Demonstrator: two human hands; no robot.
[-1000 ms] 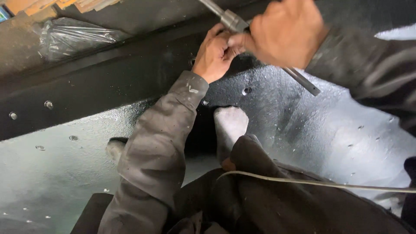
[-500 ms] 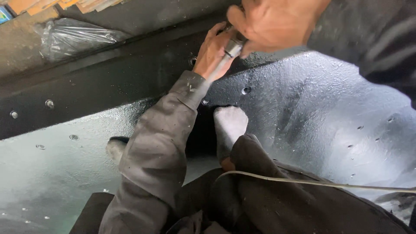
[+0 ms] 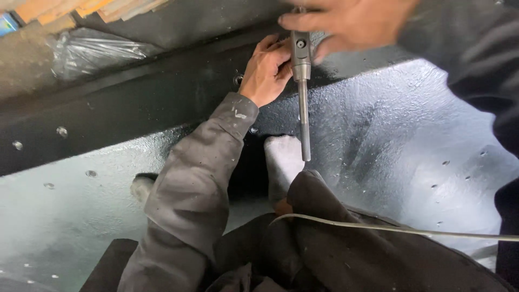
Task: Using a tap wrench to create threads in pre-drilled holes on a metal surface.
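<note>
Gripping a ratchet wrench (image 3: 301,70) head, right hand (image 3: 346,24) fingers cut off above, left hand (image 3: 266,69) grip unclear

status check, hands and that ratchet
Right hand grips ratchet head, handle hanging down. Left hand on black beam beside it. Nothing blocking.

Clear crumpled plastic bag (image 3: 94,51) upper left; blue packet (image 3: 7,24) corner.

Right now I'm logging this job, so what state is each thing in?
Ratchet: handle hanging down, head up at the beam.
Right hand: closed on the ratchet's head.
Left hand: pressed to the black beam beside the ratchet.
Plastic bag: crumpled, tucked above the beam.
Cable: lying slack across dark clothing.
</note>
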